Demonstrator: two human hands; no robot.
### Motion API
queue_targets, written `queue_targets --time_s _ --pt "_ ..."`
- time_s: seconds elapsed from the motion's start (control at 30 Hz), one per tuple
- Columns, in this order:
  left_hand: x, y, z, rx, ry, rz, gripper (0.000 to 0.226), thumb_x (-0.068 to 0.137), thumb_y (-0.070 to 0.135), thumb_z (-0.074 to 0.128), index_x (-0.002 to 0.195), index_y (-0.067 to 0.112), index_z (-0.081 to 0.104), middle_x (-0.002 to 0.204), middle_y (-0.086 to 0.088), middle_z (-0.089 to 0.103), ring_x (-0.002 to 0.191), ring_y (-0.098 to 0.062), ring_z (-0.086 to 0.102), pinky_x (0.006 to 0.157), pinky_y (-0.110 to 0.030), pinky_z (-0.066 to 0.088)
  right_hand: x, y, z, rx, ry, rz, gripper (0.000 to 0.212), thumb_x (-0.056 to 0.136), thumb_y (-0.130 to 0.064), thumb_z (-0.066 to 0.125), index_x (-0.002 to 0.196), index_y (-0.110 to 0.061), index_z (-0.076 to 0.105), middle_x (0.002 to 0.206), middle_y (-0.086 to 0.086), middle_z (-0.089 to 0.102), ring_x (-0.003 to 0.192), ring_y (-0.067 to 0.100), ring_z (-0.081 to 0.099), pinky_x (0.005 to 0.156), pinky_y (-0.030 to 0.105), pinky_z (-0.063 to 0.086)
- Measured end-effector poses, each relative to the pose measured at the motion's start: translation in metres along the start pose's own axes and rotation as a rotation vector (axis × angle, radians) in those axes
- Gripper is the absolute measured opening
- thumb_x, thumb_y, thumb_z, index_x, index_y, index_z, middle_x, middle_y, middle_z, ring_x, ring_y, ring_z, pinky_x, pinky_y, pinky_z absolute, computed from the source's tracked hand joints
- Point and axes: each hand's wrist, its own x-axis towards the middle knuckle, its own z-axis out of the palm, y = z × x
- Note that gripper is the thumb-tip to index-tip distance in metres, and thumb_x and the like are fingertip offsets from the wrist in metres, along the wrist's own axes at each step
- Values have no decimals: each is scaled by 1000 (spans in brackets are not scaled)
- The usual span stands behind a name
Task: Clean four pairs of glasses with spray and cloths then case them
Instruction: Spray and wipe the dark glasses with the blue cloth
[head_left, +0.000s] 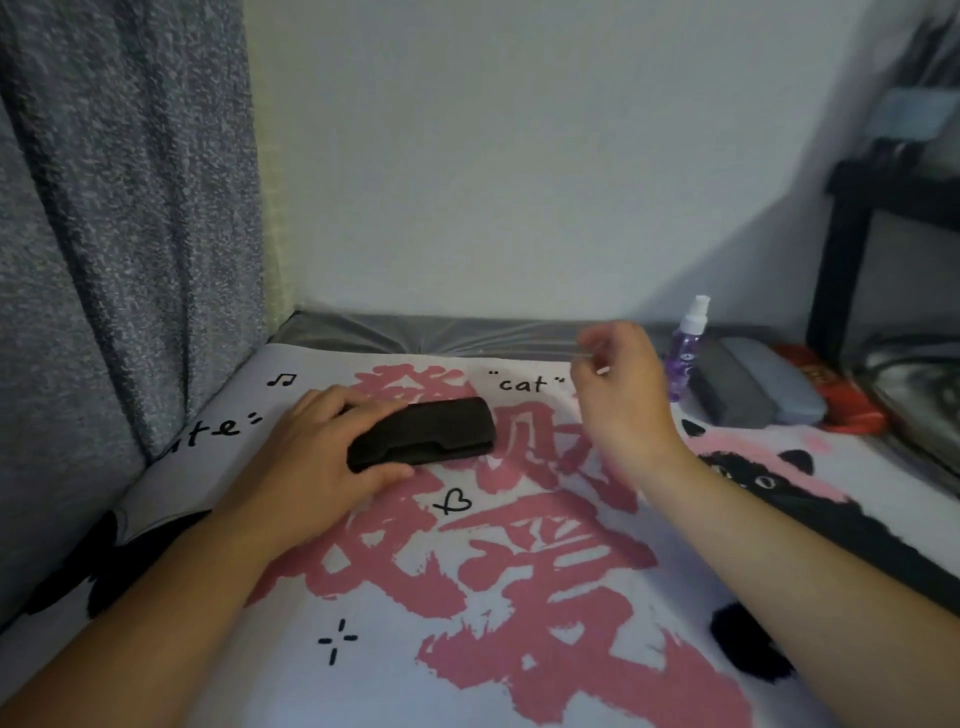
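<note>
left hand (317, 457) grips closed black case (423, 437) on printed cloth (519, 597) | right hand (621, 395) lifted just right of case, fingers loosely curled, holding nothing | spray bottle (687, 348), other cases (758, 384) further right | advice: steady base, lift lid by front lip

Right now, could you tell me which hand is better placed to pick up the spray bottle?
The right hand, probably. It hovers free, fingers loosely curled, just beside the purple spray bottle at the far right. The left hand is busy gripping the black glasses case and lies farther away.
</note>
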Motion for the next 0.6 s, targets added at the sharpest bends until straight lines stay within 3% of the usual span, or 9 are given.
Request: queue_targets --time_s 0.1,0.17,0.27,0.33,0.4,0.47,0.6 --pt "-5 36 1 -94 87 -67 67 78 68 64 139 42 53 119 19 50 108 -8 52 94 -33 48 5 41 -51 -209 97 117 15 90 -7 62 104 -14 62 109 7 57 100 23 56 81 29 40" --pt "-2 70 4 -276 109 -158 59 84 61 67 139 45 52 119 19 55 105 -4 56 89 -32 50 17 62 -79 -387 142 162 33 88 -19 68 118 -9 64 115 15 61 112 37 53 86 37 40" --pt "20 116 13 -780 -107 -403 45 94 38 66 137 42 54 119 10 66 97 -9 63 80 -32 49 41 67 -92 -447 4 207 70 85 -38 72 145 -12 45 130 14 62 127 40 48 102 45 39" --pt "36 142 20 -1045 -262 -523 46 93 20 65 136 33 57 113 -4 70 91 -20 62 77 -37 47 50 70 -86 -461 -40 195 62 88 -37 69 142 -15 48 119 9 68 123 37 54 100 43 39" --pt "48 161 28 -1066 -310 -534 53 90 12 63 138 31 54 113 -8 68 88 -22 58 77 -39 47 55 75 -85 -465 -32 163 30 90 -34 66 115 -17 63 95 4 69 106 36 63 87 40 42" --pt "60 176 35 -1058 -301 -525 60 89 10 62 144 32 48 114 -8 66 84 -22 57 78 -39 49 59 77 -95 -305 -27 176 15 88 -31 68 97 -19 66 86 -2 69 93 29 66 78 36 46" --pt "87 209 57 -764 -271 -413 69 89 22 63 148 44 33 114 -5 63 75 -18 60 68 -31 51 63 78 -128 147 171 191 14 91 -30 71 101 -20 69 92 -5 73 88 12 70 81 30 53"
